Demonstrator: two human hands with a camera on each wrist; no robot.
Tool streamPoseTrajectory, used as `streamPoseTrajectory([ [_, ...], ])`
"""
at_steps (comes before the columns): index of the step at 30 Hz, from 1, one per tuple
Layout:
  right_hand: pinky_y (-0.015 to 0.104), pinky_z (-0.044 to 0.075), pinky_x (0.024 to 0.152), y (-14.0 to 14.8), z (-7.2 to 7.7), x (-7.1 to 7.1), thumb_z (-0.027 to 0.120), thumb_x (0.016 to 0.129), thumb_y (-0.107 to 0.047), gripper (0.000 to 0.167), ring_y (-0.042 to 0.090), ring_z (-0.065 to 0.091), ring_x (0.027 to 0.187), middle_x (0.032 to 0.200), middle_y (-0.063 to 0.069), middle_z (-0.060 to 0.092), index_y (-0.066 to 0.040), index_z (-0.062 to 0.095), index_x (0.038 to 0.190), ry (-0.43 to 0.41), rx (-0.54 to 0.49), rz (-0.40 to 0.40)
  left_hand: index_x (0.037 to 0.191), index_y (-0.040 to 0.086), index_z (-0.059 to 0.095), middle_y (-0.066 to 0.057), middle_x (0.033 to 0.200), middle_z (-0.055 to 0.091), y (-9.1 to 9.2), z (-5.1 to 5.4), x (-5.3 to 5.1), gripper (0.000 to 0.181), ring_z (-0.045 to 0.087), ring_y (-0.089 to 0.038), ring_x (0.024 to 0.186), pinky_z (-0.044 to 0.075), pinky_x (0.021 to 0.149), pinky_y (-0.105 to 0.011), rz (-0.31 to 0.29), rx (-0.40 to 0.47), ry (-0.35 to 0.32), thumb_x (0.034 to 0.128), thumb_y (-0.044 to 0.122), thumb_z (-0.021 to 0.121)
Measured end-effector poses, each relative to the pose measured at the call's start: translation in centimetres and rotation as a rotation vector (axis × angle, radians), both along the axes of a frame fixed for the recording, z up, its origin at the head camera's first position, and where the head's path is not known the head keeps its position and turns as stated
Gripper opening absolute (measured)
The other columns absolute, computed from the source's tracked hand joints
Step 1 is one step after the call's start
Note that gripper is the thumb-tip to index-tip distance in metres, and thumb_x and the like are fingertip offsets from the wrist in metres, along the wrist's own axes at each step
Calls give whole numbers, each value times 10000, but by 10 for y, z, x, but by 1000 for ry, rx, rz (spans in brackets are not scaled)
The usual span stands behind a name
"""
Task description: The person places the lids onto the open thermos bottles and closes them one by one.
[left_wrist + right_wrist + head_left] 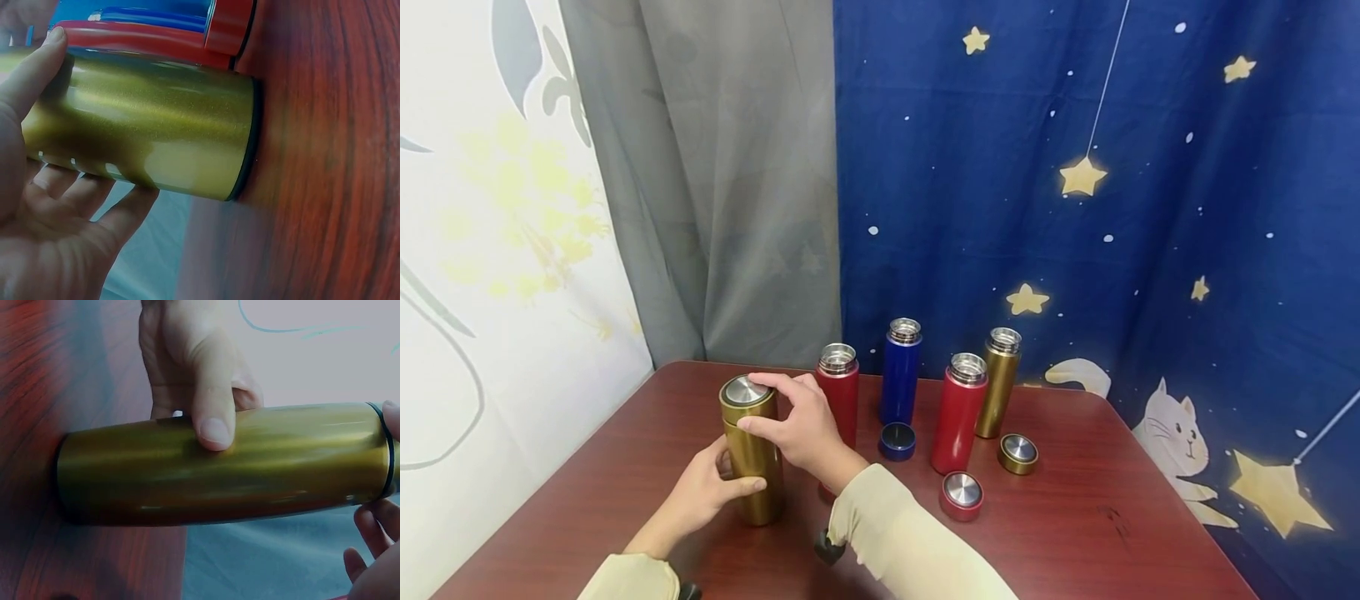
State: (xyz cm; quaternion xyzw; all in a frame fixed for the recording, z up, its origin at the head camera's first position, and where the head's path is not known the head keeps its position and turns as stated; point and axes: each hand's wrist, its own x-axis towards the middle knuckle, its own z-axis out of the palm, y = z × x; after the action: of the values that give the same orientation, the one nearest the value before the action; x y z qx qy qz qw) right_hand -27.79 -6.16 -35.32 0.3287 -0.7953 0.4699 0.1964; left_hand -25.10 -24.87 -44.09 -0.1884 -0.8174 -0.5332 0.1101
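One gold flask stands upright on the left of the dark red table, and both your hands are on it. Your left hand grips the body, thumb on one side and fingers curled round the other, probably to keep it from turning. Your right hand pinches the steel-topped cap, thumb near the seam and a finger over the rim, a hold that seems suited to twisting (how tightly the cap sits doesn't show).

To the right, four capless flasks stand mouth up: left red flask, blue flask, right red flask and rear gold flask. The blue cap, near red cap and loose gold cap each lie near a matching body, perhaps so you can pair them by colour.
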Motion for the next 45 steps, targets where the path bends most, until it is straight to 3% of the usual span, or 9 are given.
streamPoseTrajectory([
  [9,208,395,715,-7,-6,1,844,724,-428,517,68,432,892,929,-102,540,-358,679,1209,35,-26,-92,1328,29,495,-135,1120,658,4,0,6,691,665,-151,915,551,735,-286,117,-17,35,751,169,850],
  [13,213,397,714,-9,-5,0,840,733,-414,505,121,466,914,954,-99,551,-365,677,1208,9,-43,-63,1323,46,499,-128,1122,661,9,0,9,703,661,-190,943,544,734,-277,215,-37,34,742,205,862],
  [18,235,408,750,-8,-2,-5,816,764,-411,494,96,460,952,1015,-93,568,-370,658,1230,-4,-33,-17,1295,60,509,-145,1106,661,18,2,9,685,661,-270,972,556,747,-335,314,-43,31,739,238,867],
  [23,266,396,799,-2,-3,-11,806,781,-382,496,49,446,972,1076,-103,601,-352,645,1249,-23,-13,16,1311,71,502,-184,1131,653,24,3,8,718,646,-338,1021,552,791,-453,353,-63,20,731,275,871],
  [35,314,450,919,6,-1,-14,732,854,-379,573,85,465,1134,1292,-94,579,-323,540,1391,-27,58,136,1346,70,465,-211,1150,640,28,3,12,780,625,-369,1048,525,829,-506,420,-120,-16,742,381,849],
  [40,318,438,967,13,-1,-9,732,855,-362,639,120,469,1197,1370,-82,532,-296,483,1440,-23,50,162,1398,38,416,-206,1297,525,31,6,15,852,563,-392,1125,477,893,-546,438,-117,-45,752,397,839],
  [45,350,444,980,29,-5,-4,740,856,-338,633,157,470,1226,1387,-87,518,-289,487,1434,-33,46,178,1468,3,310,-228,1401,384,35,9,19,959,495,-395,1172,444,932,-533,463,-67,-2,736,278,865],
])
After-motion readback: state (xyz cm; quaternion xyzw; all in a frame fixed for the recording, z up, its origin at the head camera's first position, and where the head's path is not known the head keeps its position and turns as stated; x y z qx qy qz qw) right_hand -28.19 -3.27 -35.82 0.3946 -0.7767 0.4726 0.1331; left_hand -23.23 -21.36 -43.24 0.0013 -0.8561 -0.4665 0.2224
